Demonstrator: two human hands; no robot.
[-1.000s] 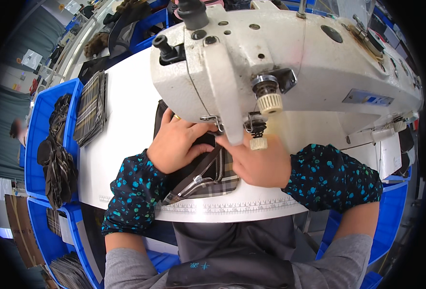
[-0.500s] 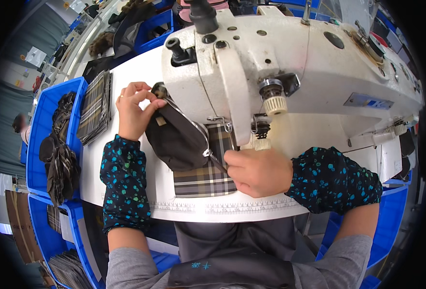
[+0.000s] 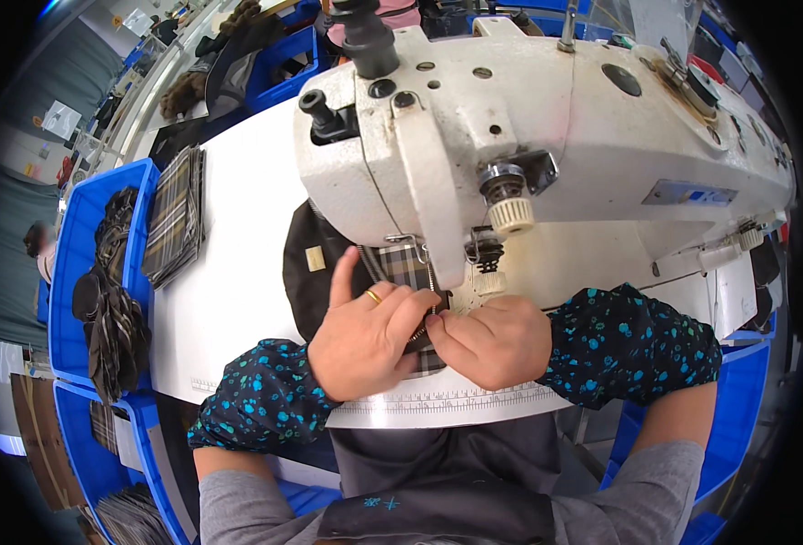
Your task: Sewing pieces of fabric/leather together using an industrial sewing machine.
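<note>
A white sewing machine (image 3: pixel 528 109) stands over the work, with dark fabric (image 3: pixel 306 282) and a plaid fabric panel (image 3: pixel 403 263) under its head. A metal zipper (image 3: pixel 433 292) runs down from the presser foot area along the plaid panel's right side. My left hand (image 3: pixel 365 341) lies across the dark fabric, one finger stretched toward the machine head while other fingertips pinch the zipper's near part. Close against it, my right hand (image 3: pixel 497 341) is closed, its thumb and fingers gripping the zipper edge. Much of the plaid panel is hidden under my hands.
A stack of plaid panels (image 3: pixel 174 216) lies at the white table's left. Beside it, a blue bin (image 3: pixel 65 272) holds dark and plaid pieces. A printed ruler strip (image 3: pixel 510 397) follows the table's front edge. Another blue bin (image 3: pixel 738 418) is at lower right.
My left hand has let go of the dark fabric's raised upper end and come down right, beside my right hand. The dark fabric now lies flatter. My right hand has shifted slightly nearer me.
</note>
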